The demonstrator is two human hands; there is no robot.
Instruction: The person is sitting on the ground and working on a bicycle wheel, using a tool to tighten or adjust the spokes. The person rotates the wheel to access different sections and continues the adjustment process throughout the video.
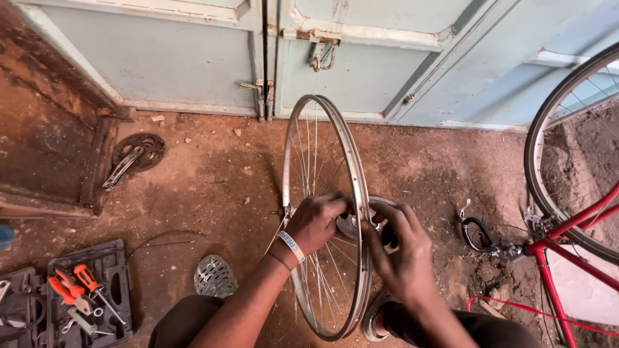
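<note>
Bare spoked wheel rim (291, 154) upright on dirt floor (213, 187), between knees; left hand (314, 222) fingers curled gripping hub (349, 225); right hand (403, 252) fingers closed on hub's other side; red bicycle (567, 245) right.

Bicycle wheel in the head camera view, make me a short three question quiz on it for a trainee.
1. True or false: the bare wheel rim stands upright on the dirt floor, with no tyre on it.
2. Which part of the wheel do both hands work at? A the top of the rim, B the hub, C the bottom spokes.
3. What lies in the open tool case at the lower left?

Key
1. True.
2. B: the left hand and the right hand meet at the hub, one on each side of the rim.
3. Orange-handled pliers and a screwdriver.
</note>
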